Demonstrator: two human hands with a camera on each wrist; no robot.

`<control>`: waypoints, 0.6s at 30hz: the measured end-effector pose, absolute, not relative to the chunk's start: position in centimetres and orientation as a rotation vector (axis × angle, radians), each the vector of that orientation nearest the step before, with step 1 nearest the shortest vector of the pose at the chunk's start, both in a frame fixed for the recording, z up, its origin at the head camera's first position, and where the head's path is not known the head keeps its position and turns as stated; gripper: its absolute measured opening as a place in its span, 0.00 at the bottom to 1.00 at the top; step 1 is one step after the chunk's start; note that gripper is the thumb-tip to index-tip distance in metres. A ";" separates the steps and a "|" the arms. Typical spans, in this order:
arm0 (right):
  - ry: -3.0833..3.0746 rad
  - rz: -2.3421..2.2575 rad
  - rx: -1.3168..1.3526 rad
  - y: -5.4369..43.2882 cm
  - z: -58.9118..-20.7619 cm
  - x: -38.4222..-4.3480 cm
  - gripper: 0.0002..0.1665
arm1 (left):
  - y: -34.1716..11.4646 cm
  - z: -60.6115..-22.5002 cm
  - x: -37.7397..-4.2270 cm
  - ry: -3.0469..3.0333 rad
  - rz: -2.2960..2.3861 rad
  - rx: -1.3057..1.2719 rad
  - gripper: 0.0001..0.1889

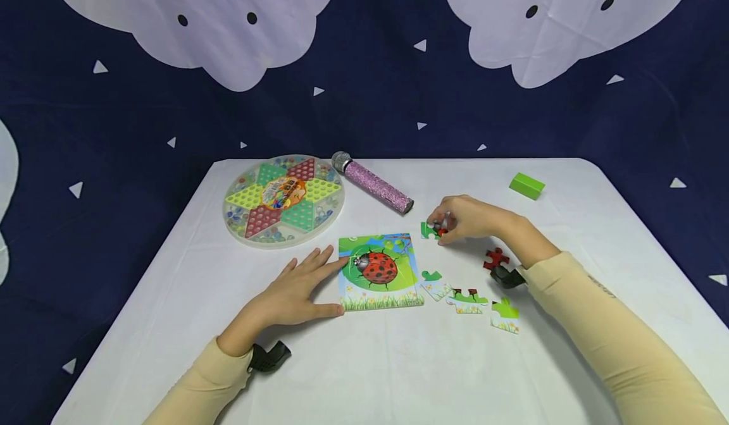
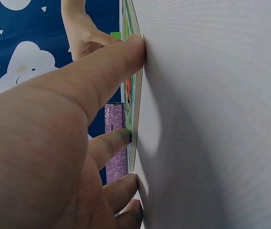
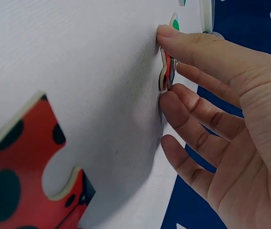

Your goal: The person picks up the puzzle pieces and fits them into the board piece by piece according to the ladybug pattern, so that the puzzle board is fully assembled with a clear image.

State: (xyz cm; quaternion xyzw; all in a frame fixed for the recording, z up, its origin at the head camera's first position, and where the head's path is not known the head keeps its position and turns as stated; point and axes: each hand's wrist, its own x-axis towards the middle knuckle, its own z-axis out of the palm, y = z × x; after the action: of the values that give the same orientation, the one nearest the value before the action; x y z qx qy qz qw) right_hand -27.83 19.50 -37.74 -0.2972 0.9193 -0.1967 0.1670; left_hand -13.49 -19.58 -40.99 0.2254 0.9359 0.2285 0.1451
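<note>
My left hand lies with fingers spread at the left side of a square ladybug picture board; its thumb and index finger touch the board's edge. Farther right, my right hand pinches a red-and-grey puzzle piece between thumb and fingers, low over the white cloth. Beside that piece is a green puzzle piece, partly covered by the fingers. A red puzzle piece with black spots lies nearer my right wrist. The right wrist view shows this red piece large at lower left.
Right of the board lie several grass-and-flower puzzle pieces. A round Chinese checkers box with marbles sits at back left, near a pink glitter microphone. A green block stands at back right.
</note>
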 end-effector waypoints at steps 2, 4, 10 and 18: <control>2.613 -0.566 -0.845 19.5 -37.8 -27.9 0.26 | -19.6 -41.0 -13.5 2.697 0.658 0.645 0.48; 2.610 -0.570 -0.844 19.5 -37.9 -27.9 0.26 | -19.6 -41.0 -13.4 2.699 0.654 0.643 0.48; 2.610 -0.562 -0.844 19.5 -37.9 -28.0 0.25 | -19.7 -41.1 -13.3 2.704 0.645 0.637 0.48; 2.611 -0.568 -0.858 19.4 -37.7 -28.0 0.24 | -19.7 -41.2 -13.4 2.702 0.654 0.641 0.48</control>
State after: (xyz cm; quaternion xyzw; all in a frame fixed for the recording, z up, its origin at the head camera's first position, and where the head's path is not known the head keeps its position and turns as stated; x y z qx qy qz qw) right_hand -27.95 19.42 -37.70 -0.3015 0.9173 -0.1995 0.1668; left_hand -13.38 -19.68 -41.19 0.2224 0.9372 0.2267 0.1439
